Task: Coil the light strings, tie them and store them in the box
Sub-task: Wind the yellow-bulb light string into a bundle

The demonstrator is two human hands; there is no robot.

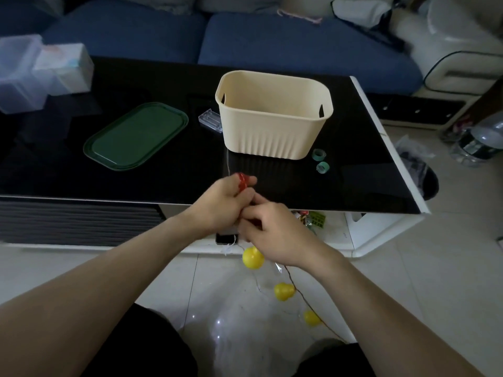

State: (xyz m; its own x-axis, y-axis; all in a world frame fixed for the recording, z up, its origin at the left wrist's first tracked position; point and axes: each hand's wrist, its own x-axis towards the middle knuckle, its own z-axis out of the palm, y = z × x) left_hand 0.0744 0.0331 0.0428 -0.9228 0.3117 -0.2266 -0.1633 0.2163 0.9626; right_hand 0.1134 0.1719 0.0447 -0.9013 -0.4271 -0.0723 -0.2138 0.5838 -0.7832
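Left hand (221, 198) fingers curled, gripping red bulb (242, 180); right hand (275, 235), at its 4 o'clock, pinching light string (283, 291).

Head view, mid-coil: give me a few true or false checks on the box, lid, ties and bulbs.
1. The cream box stands upright on the black table. True.
2. The green lid is on the box. False: it lies flat on the table, left of the box.
3. Three yellow bulbs hang below the hands. True.
4. The left hand is empty. False: it grips a red bulb.
5. Two green tie rolls lie inside the box. False: they lie on the table beside it.
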